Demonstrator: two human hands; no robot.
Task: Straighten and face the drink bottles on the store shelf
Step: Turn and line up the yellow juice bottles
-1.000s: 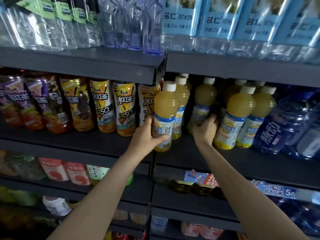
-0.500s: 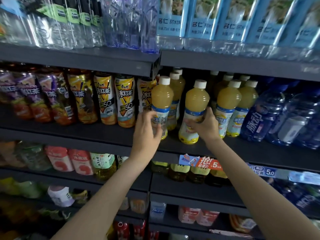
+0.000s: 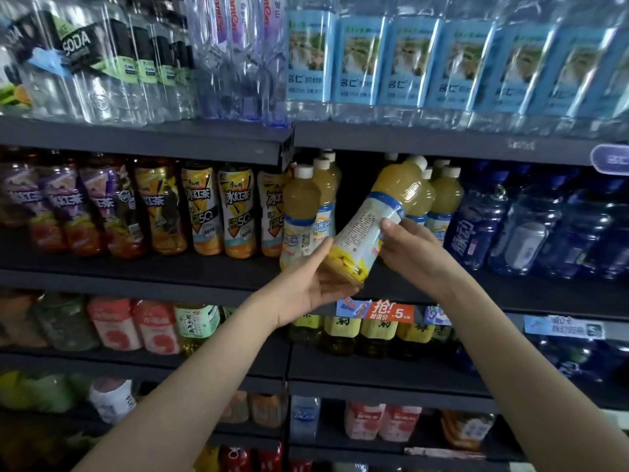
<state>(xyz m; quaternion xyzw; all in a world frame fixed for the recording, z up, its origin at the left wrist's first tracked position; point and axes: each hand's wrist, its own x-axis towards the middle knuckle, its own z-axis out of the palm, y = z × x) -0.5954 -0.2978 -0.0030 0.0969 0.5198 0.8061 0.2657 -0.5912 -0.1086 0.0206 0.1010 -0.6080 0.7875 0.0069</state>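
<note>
A yellow juice bottle (image 3: 377, 219) with a white cap and blue-white label is lifted off the middle shelf (image 3: 204, 267) and tilted, cap up to the right, its back text facing me. My right hand (image 3: 413, 253) grips its label from the right. My left hand (image 3: 315, 284) cups its base from below with fingers fairly straight. Another yellow juice bottle (image 3: 299, 216) stands upright just left of it at the shelf front. More of the same bottles (image 3: 442, 199) stand behind on the right.
Iced-tea bottles (image 3: 235, 212) fill the shelf to the left, blue bottles (image 3: 476, 226) to the right. Water bottles (image 3: 357, 59) line the shelf above. Price tags (image 3: 391, 310) hang on the shelf edge; more drinks sit on lower shelves.
My right hand has lifted the yellow bottle off the shelf and tilted it. My left hand left the upright bottle and moved under the lifted bottle's base.
</note>
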